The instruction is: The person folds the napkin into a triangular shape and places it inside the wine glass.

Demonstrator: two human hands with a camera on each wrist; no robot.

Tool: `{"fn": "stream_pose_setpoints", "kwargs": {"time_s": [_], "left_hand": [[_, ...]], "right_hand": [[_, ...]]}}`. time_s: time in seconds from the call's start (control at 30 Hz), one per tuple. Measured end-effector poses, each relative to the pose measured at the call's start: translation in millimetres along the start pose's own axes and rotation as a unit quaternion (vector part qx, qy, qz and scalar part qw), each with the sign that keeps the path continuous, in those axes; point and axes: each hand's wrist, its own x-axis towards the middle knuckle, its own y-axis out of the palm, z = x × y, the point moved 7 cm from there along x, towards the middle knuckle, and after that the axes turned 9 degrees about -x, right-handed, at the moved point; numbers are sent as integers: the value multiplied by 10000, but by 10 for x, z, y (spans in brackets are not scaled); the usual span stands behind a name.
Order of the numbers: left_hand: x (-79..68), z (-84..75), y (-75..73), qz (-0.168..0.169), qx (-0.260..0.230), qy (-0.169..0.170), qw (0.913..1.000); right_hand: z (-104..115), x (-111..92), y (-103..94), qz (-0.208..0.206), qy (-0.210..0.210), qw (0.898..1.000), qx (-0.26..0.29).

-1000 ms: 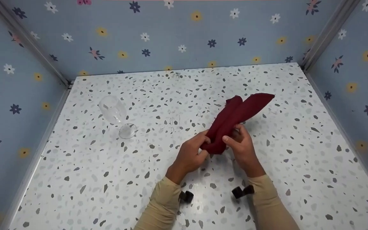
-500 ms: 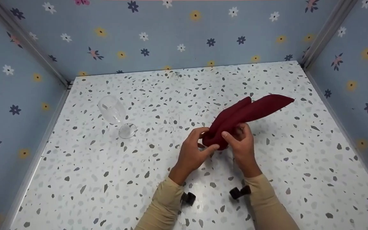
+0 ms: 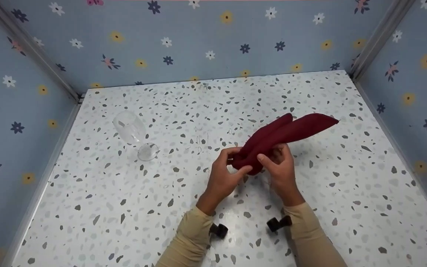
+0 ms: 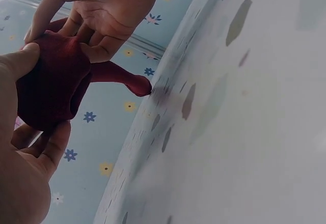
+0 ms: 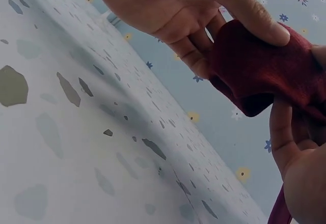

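Note:
A dark red cloth napkin, folded into a bundle with two long points, is held above the table between both hands. My left hand grips its lower left end, thumb on the near side and fingers behind. My right hand pinches the lower middle, thumb in front, with its other fingers partly hidden by the cloth. The left wrist view shows a hollow fold at the base of the napkin. In the right wrist view, my right thumb presses flat on the napkin. The longer point leans off to the right.
A clear stemmed glass appears to stand upright on the left part of the speckled white table. Blue flower-patterned panels enclose the back and both sides. Dark wrist camera mounts stick out from the tan sleeves.
The napkin has swung so its points lean further right and lower. My left hand has shifted its grip, its thumb now extended along the bottom fold. The glass has not moved.

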Motion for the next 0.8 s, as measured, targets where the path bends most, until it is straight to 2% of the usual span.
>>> {"fn": "stream_pose_setpoints", "kwargs": {"time_s": [0.17,0.33,0.47,0.63,0.8], "left_hand": [[2,-14,18,183,-105,228,9995],[-9,-36,32,338,-43,466,9983],[-21,-28,59,382,-46,405,9984],[-44,16,128,492,-239,128,9984],[-68,57,179,596,-299,-207,9976]], "right_hand": [[10,8,27,200,123,9993,305],[21,0,14,186,121,9992,327],[13,-1,2,31,77,9998,188],[17,3,-14,-400,-68,9985,-369],[56,-6,-9,-641,-349,9897,-1233]]}}
